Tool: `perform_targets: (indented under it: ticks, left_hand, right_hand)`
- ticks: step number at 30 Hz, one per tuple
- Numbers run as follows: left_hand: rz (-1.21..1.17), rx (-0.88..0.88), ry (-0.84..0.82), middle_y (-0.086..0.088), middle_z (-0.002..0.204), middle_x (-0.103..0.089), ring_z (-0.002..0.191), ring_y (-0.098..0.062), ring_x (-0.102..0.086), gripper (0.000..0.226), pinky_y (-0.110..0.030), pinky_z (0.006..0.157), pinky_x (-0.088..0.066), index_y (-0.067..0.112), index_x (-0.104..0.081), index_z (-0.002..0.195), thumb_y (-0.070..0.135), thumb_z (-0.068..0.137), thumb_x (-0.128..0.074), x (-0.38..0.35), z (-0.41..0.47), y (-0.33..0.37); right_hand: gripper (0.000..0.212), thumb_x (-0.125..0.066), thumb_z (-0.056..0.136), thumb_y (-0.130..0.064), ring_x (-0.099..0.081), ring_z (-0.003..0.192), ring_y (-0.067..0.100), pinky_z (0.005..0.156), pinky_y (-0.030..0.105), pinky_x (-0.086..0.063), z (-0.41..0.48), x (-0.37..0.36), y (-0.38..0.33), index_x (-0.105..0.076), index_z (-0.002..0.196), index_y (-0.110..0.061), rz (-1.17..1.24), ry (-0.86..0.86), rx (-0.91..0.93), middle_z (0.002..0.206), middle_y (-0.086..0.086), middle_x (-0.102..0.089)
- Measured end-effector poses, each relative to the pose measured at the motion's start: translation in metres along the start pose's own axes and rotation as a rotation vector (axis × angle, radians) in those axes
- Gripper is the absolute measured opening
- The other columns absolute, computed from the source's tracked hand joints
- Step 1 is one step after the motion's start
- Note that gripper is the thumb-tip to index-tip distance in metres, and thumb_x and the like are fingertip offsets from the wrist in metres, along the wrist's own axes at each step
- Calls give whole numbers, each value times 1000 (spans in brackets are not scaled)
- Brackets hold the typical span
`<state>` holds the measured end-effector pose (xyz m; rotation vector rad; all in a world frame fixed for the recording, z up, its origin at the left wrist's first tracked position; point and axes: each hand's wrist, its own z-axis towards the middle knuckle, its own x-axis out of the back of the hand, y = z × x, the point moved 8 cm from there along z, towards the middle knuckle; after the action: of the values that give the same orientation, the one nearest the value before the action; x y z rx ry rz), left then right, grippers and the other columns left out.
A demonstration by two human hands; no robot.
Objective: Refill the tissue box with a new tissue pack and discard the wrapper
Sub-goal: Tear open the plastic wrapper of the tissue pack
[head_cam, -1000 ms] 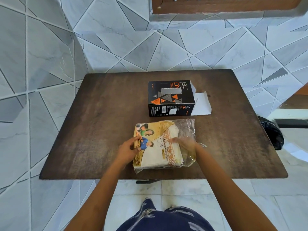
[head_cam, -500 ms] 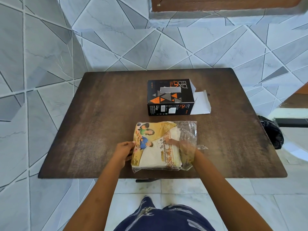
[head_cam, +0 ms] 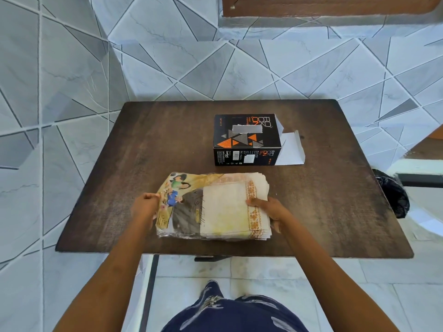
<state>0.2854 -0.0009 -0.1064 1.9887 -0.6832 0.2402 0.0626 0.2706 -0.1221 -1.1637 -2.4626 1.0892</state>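
Hidden or unclear: the fingers of the right grip (head_cam: 268,208) lie under the tissue stack (head_cam: 225,209) and only the thumb shows on top. The small print on the tissue box (head_cam: 247,140) cannot be read, and its inside is out of sight. A wooden frame (head_cam: 335,8) is cut off by the top edge. A black bag (head_cam: 393,195) is partly masked by the right edge of the counter (head_cam: 143,152).

Setting: the counter is a dark brown, worn wooden top. It stands against a wall (head_cam: 167,56) of grey tiles crossed by slanting lines, over a pale tiled floor (head_cam: 263,271).

Task items: the stack is cream paper with an orange patterned border. It lies near the front edge of the counter, its right part bare and its left part inside the clear printed wrapper (head_cam: 177,188). The left grip (head_cam: 145,206) pinches the wrapper's left edge. The right grip holds the stack's right edge. The box, black with orange triangles, stands just behind the stack, apart from it. Its white end flap (head_cam: 290,152) is folded open to the right.
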Motion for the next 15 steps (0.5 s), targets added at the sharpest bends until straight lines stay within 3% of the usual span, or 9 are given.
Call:
perform_targets:
  ticks: [2, 5, 9, 12, 15]
  left_hand:
    - [23, 10, -162, -11, 97, -57, 79, -22, -54, 22, -36, 70, -44, 9, -53, 102, 28, 89, -55, -14, -13, 4]
    - [44, -11, -362, -9, 108, -61, 99, -25, -56, 39, -38, 86, -44, 8, -55, 114, 27, 82, -66, -42, -35, 3]
    - [-70, -53, -184, -15, 112, -63, 98, -29, -61, 40, -38, 90, -48, -5, -59, 111, 1, 74, -71, -25, -29, 1]
    - [-79, -13, 1, -15, 105, -65, 97, -31, -62, 47, -45, 92, -51, -4, -60, 109, 13, 69, -78, 20, -4, 0]
    - [-198, 55, 82, -16, 120, -61, 107, -33, -60, 72, -43, 94, -49, -3, -55, 117, 17, 54, -85, 59, 36, -7]
  right_hand:
    - [48, -70, 77, -11, -66, 85, 30, 73, 44, -56, 1, -4, -1, -52, 120, 0, 12, -8, -1, 104, 17, -67]
    - [46, -70, 77, -11, -68, 83, 27, 63, 38, -58, 3, -15, 0, -54, 119, -1, 39, -43, 11, 101, 15, -68]
    - [43, -68, 79, -9, -70, 70, 20, 50, 30, -57, 1, -26, -5, -54, 118, 0, 34, -64, 33, 93, 12, -69]
    - [41, -67, 80, -10, -69, 66, 17, 47, 27, -56, 2, -29, -13, -54, 118, 0, 23, -55, 51, 90, 11, -68]
    - [43, -67, 80, -10, -68, 70, 19, 47, 27, -56, 4, -33, -19, -53, 120, 0, 25, -46, 61, 91, 10, -68]
